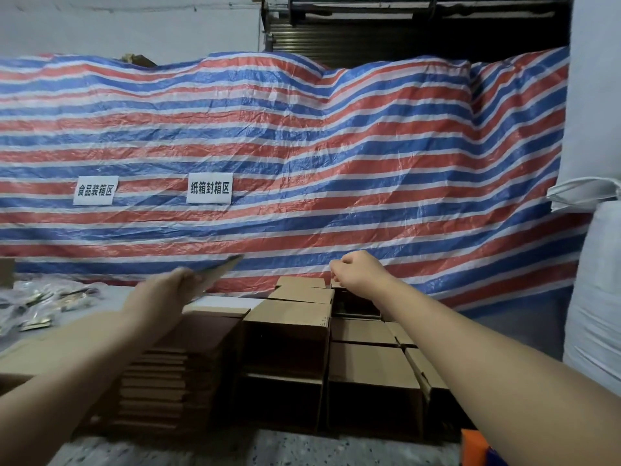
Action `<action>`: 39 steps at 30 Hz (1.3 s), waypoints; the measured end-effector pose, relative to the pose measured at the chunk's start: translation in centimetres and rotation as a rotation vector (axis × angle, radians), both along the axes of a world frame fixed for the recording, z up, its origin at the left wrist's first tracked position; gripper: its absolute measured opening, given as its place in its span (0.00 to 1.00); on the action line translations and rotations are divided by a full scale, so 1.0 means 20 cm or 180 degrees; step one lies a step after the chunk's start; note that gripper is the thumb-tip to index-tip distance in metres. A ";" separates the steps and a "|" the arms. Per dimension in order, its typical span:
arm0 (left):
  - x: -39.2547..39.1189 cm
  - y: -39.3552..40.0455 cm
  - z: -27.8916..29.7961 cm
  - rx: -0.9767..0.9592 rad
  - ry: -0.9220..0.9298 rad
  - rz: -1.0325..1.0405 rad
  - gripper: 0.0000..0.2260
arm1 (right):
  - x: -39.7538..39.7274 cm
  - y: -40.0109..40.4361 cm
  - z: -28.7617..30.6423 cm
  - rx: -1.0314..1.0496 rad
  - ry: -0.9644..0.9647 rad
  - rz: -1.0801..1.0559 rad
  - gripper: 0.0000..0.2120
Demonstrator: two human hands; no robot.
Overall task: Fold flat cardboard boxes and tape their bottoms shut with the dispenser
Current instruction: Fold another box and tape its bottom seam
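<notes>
Above the stack of flat boxes (158, 385), the left hand (164, 290) grips 1 flat box (215, 272) in curled fingers; the right hand (356, 270), fingers curled, touches the folded boxes (366, 364). Its loose edge-grip could let the blank slip.

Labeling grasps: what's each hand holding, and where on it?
Left hand grips a flat cardboard sheet by its near end. Right hand, fingers curled, is at the far boxes; hold cannot be told.

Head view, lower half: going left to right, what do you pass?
Plastic-wrapped packets → left hand gripping a flat cardboard piece → open folded boxes → right hand → white sack.
</notes>
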State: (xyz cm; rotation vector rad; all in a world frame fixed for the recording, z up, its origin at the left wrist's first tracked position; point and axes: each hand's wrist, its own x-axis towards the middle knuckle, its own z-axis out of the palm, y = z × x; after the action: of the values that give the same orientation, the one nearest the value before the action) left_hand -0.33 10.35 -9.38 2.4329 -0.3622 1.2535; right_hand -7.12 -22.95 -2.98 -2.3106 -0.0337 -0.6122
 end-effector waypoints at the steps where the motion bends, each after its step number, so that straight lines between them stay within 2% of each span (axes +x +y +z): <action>1: -0.04 -0.01 0.07 -0.0046 -0.0177 -0.0111 0.07 | -0.01 0.01 0.02 0.0054 -0.0050 0.0031 0.15; 3: -0.15 -0.07 0.20 -0.0142 -0.0484 -0.0463 0.09 | -0.02 0.01 0.07 0.0188 -0.0202 0.0068 0.15; 6: -0.32 -0.20 0.42 -0.0453 -0.0526 -0.0928 0.12 | -0.06 -0.01 0.18 0.0505 -0.0412 0.0136 0.18; 10: -0.51 -0.36 0.59 -0.0888 -0.0103 -0.1487 0.15 | -0.14 -0.08 0.33 0.1006 -0.0720 0.0001 0.17; 14: -0.65 -0.49 0.63 -0.1271 0.0505 -0.2264 0.20 | -0.23 -0.20 0.39 0.1493 -0.0827 -0.0049 0.33; 16: -0.68 -0.55 0.63 -0.1447 0.0736 -0.2477 0.20 | -0.27 -0.27 0.38 0.1699 -0.0864 -0.0025 0.33; 19: -0.65 -0.63 0.63 -0.1924 0.0870 -0.2479 0.15 | -0.33 -0.35 0.36 0.2041 -0.1186 -0.0199 0.23; 22: -0.58 -0.73 0.59 -0.2580 0.0900 -0.2231 0.13 | -0.35 -0.40 0.31 0.1973 -0.1328 -0.0357 0.22; 24: -0.54 -0.80 0.54 -0.2862 0.0879 -0.2067 0.14 | -0.36 -0.44 0.27 0.1952 -0.1192 -0.0284 0.23; 27: -0.50 -0.88 0.47 -0.3012 0.0893 -0.2000 0.17 | -0.40 -0.50 0.21 0.1721 -0.0790 -0.0097 0.25; 30: -0.50 -0.93 0.39 -0.3114 0.1148 -0.2130 0.19 | -0.45 -0.59 0.11 0.1545 -0.0480 -0.0010 0.28; 35: -0.54 -0.98 0.21 -0.2916 0.1458 -0.2155 0.28 | -0.52 -0.63 -0.12 0.1916 -0.0222 0.0495 0.28; 39: -0.56 -1.01 0.03 -0.2997 0.1591 -0.2020 0.22 | -0.54 -0.62 -0.32 0.2143 -0.0211 0.0372 0.30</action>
State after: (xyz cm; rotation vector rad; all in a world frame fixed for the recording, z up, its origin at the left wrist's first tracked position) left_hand -11.53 -9.80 -8.69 1.5307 -0.2698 0.3583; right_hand -17.85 -35.33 -9.41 -1.6257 0.0064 -0.5370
